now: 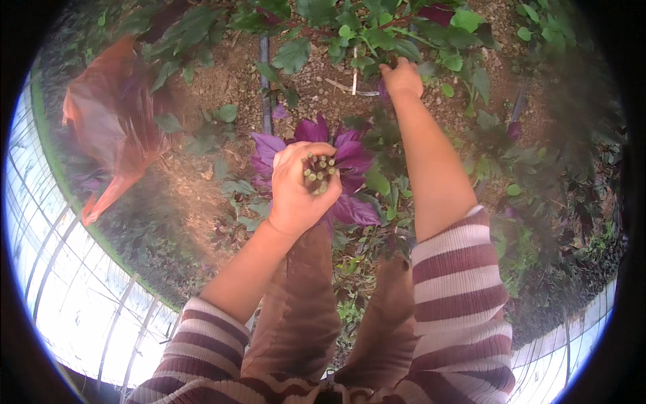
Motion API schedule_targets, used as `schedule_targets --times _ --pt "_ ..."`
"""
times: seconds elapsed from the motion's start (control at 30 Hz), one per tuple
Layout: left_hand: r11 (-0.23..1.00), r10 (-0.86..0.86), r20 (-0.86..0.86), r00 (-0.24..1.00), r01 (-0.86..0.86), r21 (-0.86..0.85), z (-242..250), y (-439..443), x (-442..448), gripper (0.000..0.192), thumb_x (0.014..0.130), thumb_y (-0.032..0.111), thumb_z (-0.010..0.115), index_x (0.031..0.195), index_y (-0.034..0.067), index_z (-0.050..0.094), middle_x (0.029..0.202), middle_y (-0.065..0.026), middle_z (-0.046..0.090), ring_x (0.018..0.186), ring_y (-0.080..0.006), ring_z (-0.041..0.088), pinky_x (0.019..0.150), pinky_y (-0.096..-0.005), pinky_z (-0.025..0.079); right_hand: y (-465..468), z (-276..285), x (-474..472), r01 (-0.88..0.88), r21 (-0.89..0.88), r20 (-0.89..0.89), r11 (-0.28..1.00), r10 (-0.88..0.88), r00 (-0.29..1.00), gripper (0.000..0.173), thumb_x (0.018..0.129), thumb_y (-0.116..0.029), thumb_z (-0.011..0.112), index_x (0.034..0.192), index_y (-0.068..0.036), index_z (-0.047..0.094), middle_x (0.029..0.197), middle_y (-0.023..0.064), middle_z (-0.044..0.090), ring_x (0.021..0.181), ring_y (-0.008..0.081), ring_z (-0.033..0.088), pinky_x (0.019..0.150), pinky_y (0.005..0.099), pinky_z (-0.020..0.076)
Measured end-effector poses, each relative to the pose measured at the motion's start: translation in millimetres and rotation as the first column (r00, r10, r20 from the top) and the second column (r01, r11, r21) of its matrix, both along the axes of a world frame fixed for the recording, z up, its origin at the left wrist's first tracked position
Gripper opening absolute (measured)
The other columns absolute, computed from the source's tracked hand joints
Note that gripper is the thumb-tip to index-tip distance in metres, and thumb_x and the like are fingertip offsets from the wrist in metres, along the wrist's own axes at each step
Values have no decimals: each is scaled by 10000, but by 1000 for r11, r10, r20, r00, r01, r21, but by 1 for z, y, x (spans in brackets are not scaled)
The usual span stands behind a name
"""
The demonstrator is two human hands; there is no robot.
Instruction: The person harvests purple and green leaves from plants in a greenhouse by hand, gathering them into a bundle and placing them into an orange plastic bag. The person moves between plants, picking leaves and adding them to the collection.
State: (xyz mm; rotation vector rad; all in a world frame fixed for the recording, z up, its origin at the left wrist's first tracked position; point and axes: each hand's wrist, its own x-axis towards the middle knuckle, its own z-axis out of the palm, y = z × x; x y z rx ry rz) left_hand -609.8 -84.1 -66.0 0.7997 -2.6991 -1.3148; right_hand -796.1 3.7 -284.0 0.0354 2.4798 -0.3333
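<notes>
My left hand (303, 187) is wrapped around a bunch of cut leafy stems. Their pale green cut ends (319, 169) point up at me, and the purple leaves (356, 156) fan out below the fist. Farther forward, my right hand (404, 78) reaches down among the green leafy plants (373, 38) growing from the soil. A bit of purple leaf (383, 91) shows beside its fingers. The fingertips are partly hidden, so what they grip is unclear.
A thin red plastic bag (113, 111) lies over plants at the left. Black drip-irrigation pipe (265, 81) runs along the brown soil (313, 91). Dry twigs (348, 88) lie near my right hand. Clear greenhouse sheeting (91, 283) curves along the lower left edge.
</notes>
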Motion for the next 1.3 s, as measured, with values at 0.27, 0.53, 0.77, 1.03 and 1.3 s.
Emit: schedule_targets --times 0.27,0.53,0.77,1.03,1.3 --pt "900 328 156 932 -358 249 -16 -1 -2 456 599 277 823 940 77 594 892 -60 610 862 -258 567 822 -379 410 45 118 53 -471 -536 -463 700 223 858 130 788 -147 635 906 -109 675 873 94 628 810 289 609 719 371 509" --pt "845 386 183 904 -427 324 -20 -5 -2 215 722 137 719 883 63 596 865 -60 604 825 -247 557 802 -355 416 39 159 27 151 -816 434 559 418 798 284 848 -117 608 1123 -48 613 1036 85 613 907 167 616 821 301 509" --pt "749 481 154 863 -496 438 -9 -14 13 238 702 61 729 899 58 595 902 -68 600 846 -228 558 774 -333 435 -15 59 -45 162 -480 101 862 -128 987 298 927 -233 523 1139 -31 574 1017 47 626 789 139 607 668 247 464" --pt "994 35 -55 998 -40 -104 2 -24 7 286 632 67 717 879 117 582 921 -5 638 897 -224 571 814 -362 388 -19 48 -47 549 -648 485 529 -269 832 203 915 -262 568 957 -68 611 773 -34 538 644 47 403 528 195 313" --pt "908 -257 -9 966 238 -345 14 -24 -3 282 589 149 676 852 136 576 1094 -33 598 995 -225 551 814 -371 375 11 170 37 27 -642 161 766 100 982 129 930 -170 492 979 -59 534 733 113 595 602 231 585 533 340 475"
